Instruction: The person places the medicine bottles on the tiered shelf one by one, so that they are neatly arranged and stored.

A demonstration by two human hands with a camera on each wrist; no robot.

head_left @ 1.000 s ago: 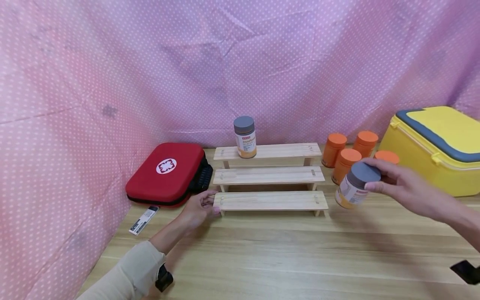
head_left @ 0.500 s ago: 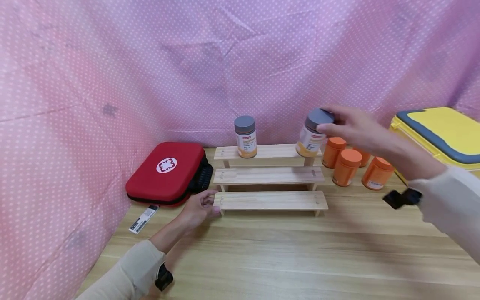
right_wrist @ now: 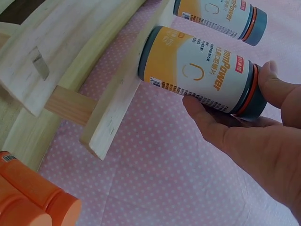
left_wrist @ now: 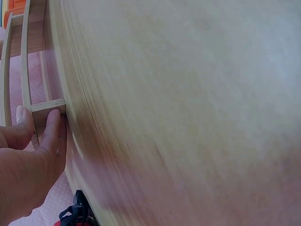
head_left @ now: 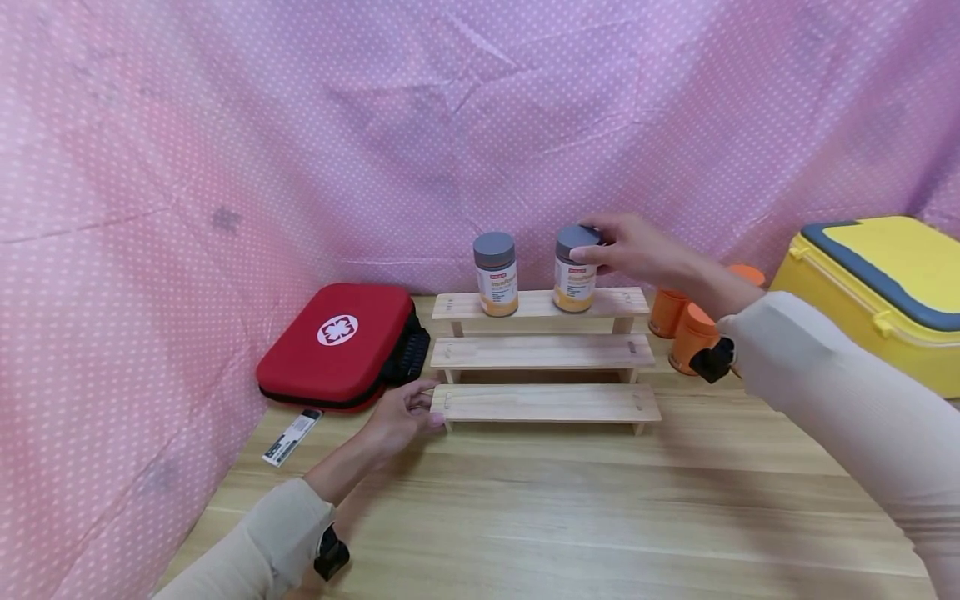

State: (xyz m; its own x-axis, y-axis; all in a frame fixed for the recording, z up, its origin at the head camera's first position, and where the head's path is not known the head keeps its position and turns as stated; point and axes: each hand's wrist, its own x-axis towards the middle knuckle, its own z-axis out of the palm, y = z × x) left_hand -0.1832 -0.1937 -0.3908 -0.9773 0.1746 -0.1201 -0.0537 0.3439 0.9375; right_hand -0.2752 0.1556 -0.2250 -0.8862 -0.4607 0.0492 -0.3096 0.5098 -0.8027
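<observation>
My right hand (head_left: 626,248) holds a supplement bottle (head_left: 574,287) by its grey cap. The bottle has a white and yellow label and stands upright on the top step of a three-step wooden rack (head_left: 543,402). In the right wrist view its base meets the board, and the thumb lies against the cap. To its left, a second matching bottle (head_left: 498,283) stands on the same step, with a gap between them. My left hand (head_left: 397,417) grips the left end of the lowest step; in the left wrist view its fingers (left_wrist: 52,129) touch the wooden leg.
Several orange bottles (head_left: 692,340) stand right of the rack, partly hidden by my right arm. Behind them is a yellow box (head_left: 847,308) with a grey-trimmed lid. A red first-aid case (head_left: 337,342) and a white label strip (head_left: 292,437) lie at left. A pink dotted cloth (head_left: 375,150) hangs behind.
My right hand has carried the bottle from beside the orange bottles, up and left, onto the top step. The left hand has stayed at the rack's end.
</observation>
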